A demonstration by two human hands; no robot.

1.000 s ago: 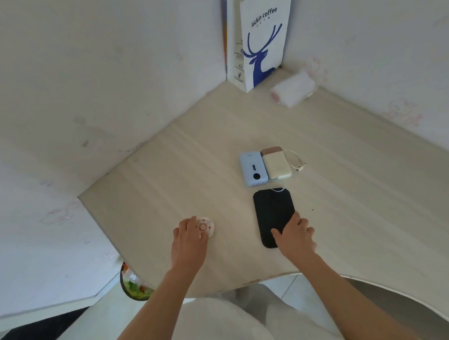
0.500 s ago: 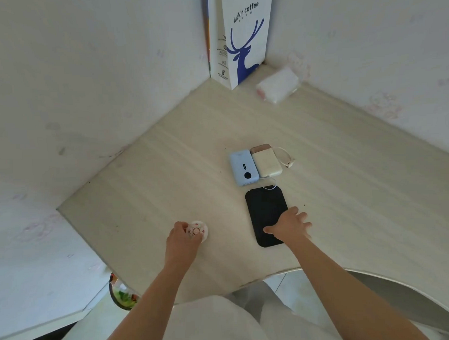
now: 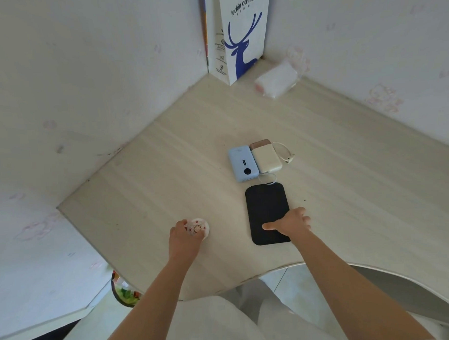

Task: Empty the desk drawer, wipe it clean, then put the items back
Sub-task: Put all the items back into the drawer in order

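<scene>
On the pale wooden surface (image 3: 167, 171), set into a corner of white walls, a paper bag (image 3: 241, 34) with a blue deer stands upright at the far corner, and a white packet (image 3: 276, 80) lies just beside it. Nearer the front edge lies a black pad (image 3: 266, 206); the right hand (image 3: 291, 223) rests flat on its near right part, grip spread with fingers straight and thumb pointing left across the pad. Beyond the pad, a blue power bank (image 3: 242, 164) and a cream power bank (image 3: 265, 155) lie side by side, touching, with a white cable (image 3: 285, 153) looped at the cream one's right. Well left of the pad, the left hand (image 3: 182, 237) has its grip curled round a small round white case (image 3: 198, 228), which sits on the surface at the fingertips.
</scene>
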